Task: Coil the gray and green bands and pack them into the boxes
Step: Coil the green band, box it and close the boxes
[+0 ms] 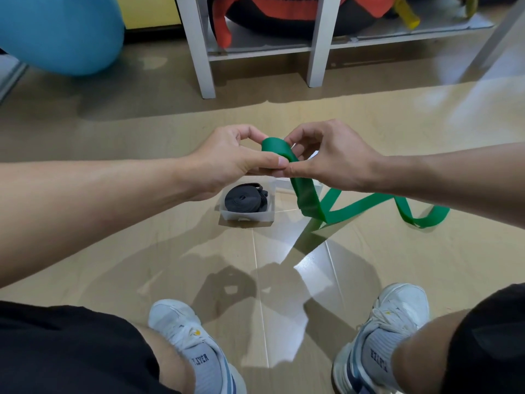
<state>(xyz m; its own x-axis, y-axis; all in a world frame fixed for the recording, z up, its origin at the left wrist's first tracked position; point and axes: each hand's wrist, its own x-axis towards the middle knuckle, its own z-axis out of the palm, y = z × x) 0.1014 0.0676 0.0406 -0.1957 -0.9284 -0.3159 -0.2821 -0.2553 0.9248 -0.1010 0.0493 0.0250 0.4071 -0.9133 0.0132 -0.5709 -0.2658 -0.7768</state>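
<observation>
Both hands meet above the floor and pinch one folded end of the green band (308, 197). My left hand (227, 160) grips the fold from the left, my right hand (332, 157) from the right. The band's long tail hangs down and snakes across the floor to the right. Below my hands, a clear plastic box (247, 216) holds the coiled gray band (245, 201). A second clear box (287, 185) shows only partly behind the green band and my right hand.
A white shelf frame (206, 66) stands ahead with a black and orange item on it. A blue exercise ball (62, 32) lies at far left. My knees and white shoes (181, 328) fill the bottom of the view on the glossy wood floor.
</observation>
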